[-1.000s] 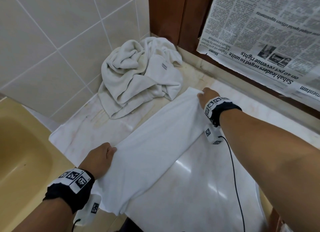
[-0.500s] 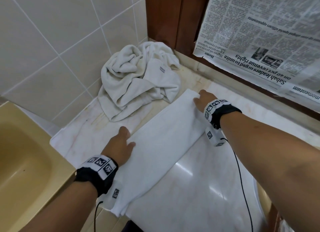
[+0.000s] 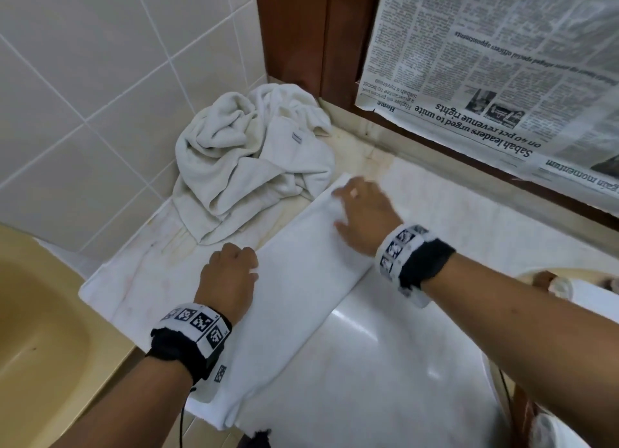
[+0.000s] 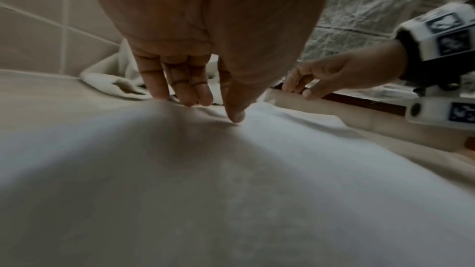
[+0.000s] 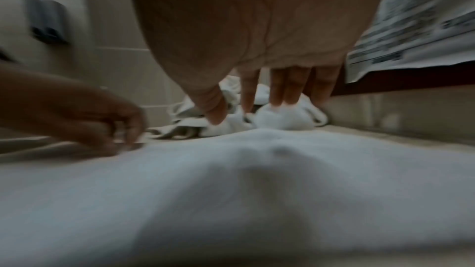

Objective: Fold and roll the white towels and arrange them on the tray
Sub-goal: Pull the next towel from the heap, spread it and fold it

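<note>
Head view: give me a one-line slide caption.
Both hands, left hand and right hand, press flat on a folded white towel on the marble counter, beside a crumpled towel pile.

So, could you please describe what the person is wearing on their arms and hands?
Both forearms are bare, without sleeves. The left hand and right hand wear no gloves. Each wrist carries a black band with white blocks bearing black square markers; a thin black cable hangs from the left one.

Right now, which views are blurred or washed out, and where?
Head view: sharp, with glare on the counter and slight blur on the right hand. Left wrist view: dim, the folded towel soft up close. Right wrist view: blurred all over.
</note>
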A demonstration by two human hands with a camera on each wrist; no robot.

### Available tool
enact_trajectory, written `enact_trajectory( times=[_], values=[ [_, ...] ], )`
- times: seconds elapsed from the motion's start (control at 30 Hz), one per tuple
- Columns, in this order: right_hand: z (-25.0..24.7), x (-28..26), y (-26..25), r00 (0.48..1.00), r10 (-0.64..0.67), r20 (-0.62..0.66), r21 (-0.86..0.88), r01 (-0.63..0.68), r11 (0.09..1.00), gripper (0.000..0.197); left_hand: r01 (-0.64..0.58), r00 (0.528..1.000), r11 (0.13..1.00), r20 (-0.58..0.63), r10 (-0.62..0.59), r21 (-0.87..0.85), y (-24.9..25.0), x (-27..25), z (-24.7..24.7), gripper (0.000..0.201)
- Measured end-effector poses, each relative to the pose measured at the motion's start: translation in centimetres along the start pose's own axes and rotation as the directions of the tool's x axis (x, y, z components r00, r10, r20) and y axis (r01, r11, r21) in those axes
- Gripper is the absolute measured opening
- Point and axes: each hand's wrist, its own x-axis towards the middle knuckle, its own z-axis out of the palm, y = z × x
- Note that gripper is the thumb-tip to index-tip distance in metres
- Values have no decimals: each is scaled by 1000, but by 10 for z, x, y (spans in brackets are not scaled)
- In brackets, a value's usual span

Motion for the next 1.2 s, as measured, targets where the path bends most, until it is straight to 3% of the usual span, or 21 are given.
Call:
enact_trajectory(
  times=[0.03, 0.1, 0.23, 0.3, 0.4, 0.5, 0.53, 0.57, 0.67, 0.77, 0.83, 0.93, 1.03, 1.1, 1.2],
  values=[
    [6, -15, -8, 990, -90, 107, 12, 90, 996, 54, -38, 999, 999, 10, 38, 1, 5, -1, -1, 16],
    [17, -43, -8, 951, -89, 297, 34, 82, 996, 47, -127, 991, 992, 47, 128, -17, 18, -2, -2, 15],
    [12, -61, 20, 941, 118, 317, -158, -71, 985, 34, -308, 934, 948, 163, 317, -80, 36, -11, -5, 10],
    [7, -64, 37, 908, 216, 359, -232, -137, 963, 45, -410, 885, 909, 213, 415, -70, 38, -23, -6, 13],
    [3, -51, 78, 862, 293, 414, -279, -186, 942, 57, -561, 795, 828, 293, 532, 19, 32, -47, 7, 54],
    [-13, -30, 112, 816, 461, 347, -250, -394, 885, 41, -676, 695, 735, 385, 607, 60, 38, -65, 24, 85],
    [-21, -28, 117, 794, 519, 315, -210, -475, 854, 35, -687, 680, 722, 420, 601, 81, 45, -66, 25, 90],
    [-27, -27, 119, 805, 524, 277, -167, -497, 852, 35, -691, 679, 716, 433, 593, 103, 54, -65, 24, 90],
    [-41, -41, 106, 885, 427, 187, -39, -428, 903, 58, -637, 684, 768, 505, 526, 63, 85, -49, 18, 82],
    [-46, -77, 69, 902, 405, 149, 159, -426, 891, 45, -606, 643, 785, 661, 388, 129, 113, -22, 10, 75],
    [-42, -110, 36, 916, 352, 193, 184, -386, 904, 31, -623, 630, 766, 682, 371, 158, 127, -1, 10, 73],
    [-23, -164, -22, 944, 200, 261, 175, -250, 952, 29, -668, 617, 716, 689, 380, 203, 144, 42, 16, 67],
    [17, -201, -70, 907, 101, 408, 201, -198, 959, 37, -704, 633, 655, 660, 404, 275, 162, 87, 26, 62],
    [46, -214, -89, 899, 138, 415, 171, -226, 959, 46, -705, 631, 648, 670, 390, 287, 175, 99, 26, 67],
    [65, -214, -98, 904, 275, 328, 170, -342, 924, 54, -652, 628, 750, 635, 450, 113, 171, 104, 18, 68]
  ],
)
